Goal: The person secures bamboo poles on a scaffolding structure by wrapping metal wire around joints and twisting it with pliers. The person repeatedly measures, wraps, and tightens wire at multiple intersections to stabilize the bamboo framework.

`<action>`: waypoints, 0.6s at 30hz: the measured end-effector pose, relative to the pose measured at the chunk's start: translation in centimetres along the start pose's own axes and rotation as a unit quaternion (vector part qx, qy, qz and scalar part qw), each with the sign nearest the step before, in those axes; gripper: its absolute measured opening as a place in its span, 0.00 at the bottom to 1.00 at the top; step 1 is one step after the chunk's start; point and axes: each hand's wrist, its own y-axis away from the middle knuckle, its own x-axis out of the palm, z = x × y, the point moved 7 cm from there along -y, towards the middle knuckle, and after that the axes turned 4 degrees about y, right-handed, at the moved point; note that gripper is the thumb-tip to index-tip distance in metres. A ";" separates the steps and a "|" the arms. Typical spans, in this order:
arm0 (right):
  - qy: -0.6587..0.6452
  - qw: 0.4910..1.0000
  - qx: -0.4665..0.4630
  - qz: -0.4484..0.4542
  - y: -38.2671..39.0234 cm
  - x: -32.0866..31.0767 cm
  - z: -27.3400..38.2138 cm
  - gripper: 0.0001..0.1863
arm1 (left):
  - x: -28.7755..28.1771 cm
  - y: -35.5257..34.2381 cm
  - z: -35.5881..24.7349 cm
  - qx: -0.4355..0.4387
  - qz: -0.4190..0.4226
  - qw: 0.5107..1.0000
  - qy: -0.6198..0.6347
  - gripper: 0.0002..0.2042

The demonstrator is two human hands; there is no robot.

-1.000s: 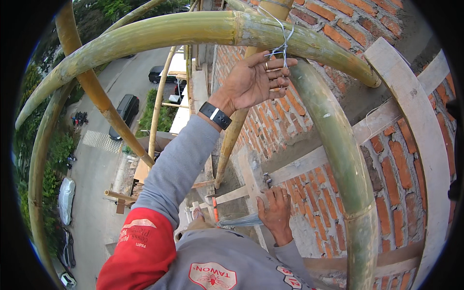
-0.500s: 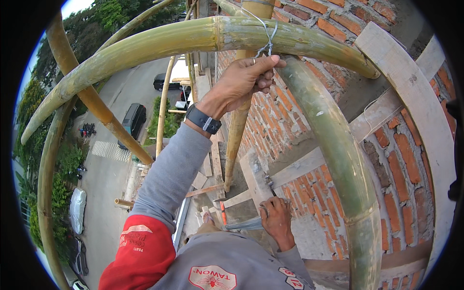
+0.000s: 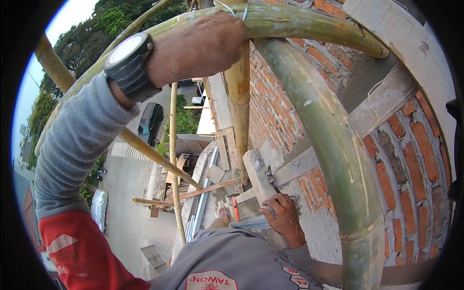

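Observation:
My left hand (image 3: 220, 41) is closed in a fist in front of the horizontal green bamboo pole (image 3: 285, 21). Silvery tie wire (image 3: 245, 9) runs down to the fist, and the fingertips are hidden behind it. At lower centre, my right hand (image 3: 282, 217) is curled round a dark metal hand tool (image 3: 270, 178); the fingers cover its handle, so its exact kind is unclear. A bundle of thin grey wire (image 3: 253, 223) passes beside and under this hand. An upright bamboo pole (image 3: 238, 92) crosses behind the horizontal one, below my left hand.
A thick green bamboo pole (image 3: 321, 121) curves down on the right, before a brick wall (image 3: 411, 169) and a pale plank (image 3: 411, 38). An orange-handled hammer (image 3: 235, 209) is near my foot (image 3: 223, 213). Far below on the left lies a street (image 3: 121, 188) with a dark van (image 3: 151, 121).
My left arm has swung up and left, and its hand has turned from a pinch at the wire's twist into a fist. My right hand stays low with the tool.

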 end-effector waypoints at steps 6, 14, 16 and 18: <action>-0.071 0.997 0.005 0.041 1.3 -1.6 -0.8 0.16 | -1.5 -0.3 2.3 -0.091 0.163 0.981 0.062 0.16; -0.112 0.983 0.072 0.124 1.2 -2.3 -1.5 0.17 | -2.0 1.6 -0.4 0.204 -0.044 0.973 -0.096 0.11; -0.105 0.984 0.067 0.123 1.2 -2.8 -1.5 0.20 | -2.9 3.7 -1.7 0.148 -0.121 0.963 -0.190 0.10; -0.073 0.986 0.074 0.132 1.4 -3.1 -1.6 0.21 | -2.0 7.0 -4.3 0.090 -0.242 0.966 -0.018 0.09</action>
